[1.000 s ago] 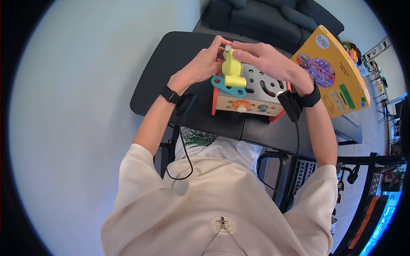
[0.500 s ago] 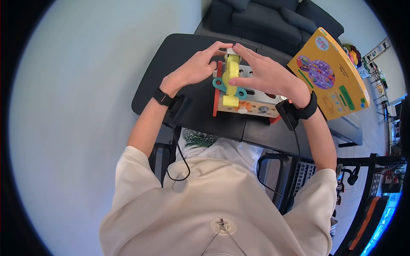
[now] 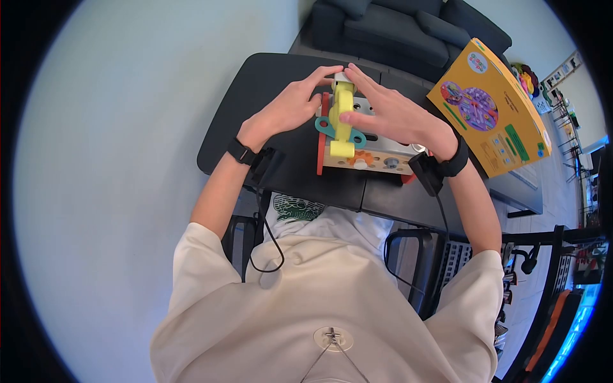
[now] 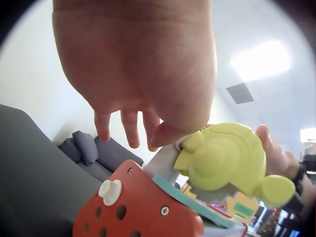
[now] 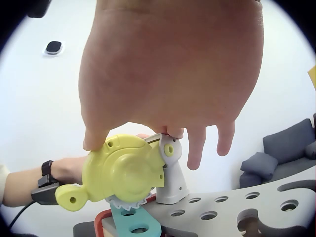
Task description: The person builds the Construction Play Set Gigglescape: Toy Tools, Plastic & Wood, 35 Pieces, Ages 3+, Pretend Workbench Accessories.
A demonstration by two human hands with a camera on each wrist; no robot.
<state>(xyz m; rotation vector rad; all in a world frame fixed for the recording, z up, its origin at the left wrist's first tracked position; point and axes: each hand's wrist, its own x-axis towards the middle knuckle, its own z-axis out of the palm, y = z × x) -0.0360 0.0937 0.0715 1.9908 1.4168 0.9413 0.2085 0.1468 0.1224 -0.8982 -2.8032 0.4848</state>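
Observation:
A yellow toy saw (image 5: 123, 168) with a grey toothed disc stands on a white bracket (image 5: 173, 182) at the left end of a toy workbench's grey top (image 5: 222, 207). My right hand (image 3: 402, 118) spans the saw, thumb against its yellow body and index finger at the bracket's top. From the other side, my left hand (image 3: 287, 108) reaches over with straight fingers, its index fingertip at the bracket's top. In the left wrist view the left thumb lies close by the bracket. Under the saw is a teal strip with holes (image 5: 138, 224).
The workbench has a red end panel (image 4: 143, 197) with a white knob (image 4: 110, 191), and an orange gear (image 3: 362, 158) on its front. It stands on a black table (image 3: 249, 96). A large yellow box (image 3: 491, 108) stands to the right; a dark sofa (image 3: 396, 32) is beyond.
The yellow saw has swung down toward me over the teal strip. My right hand has opened wider, its thumb lower on the saw; my left hand has drawn slightly left.

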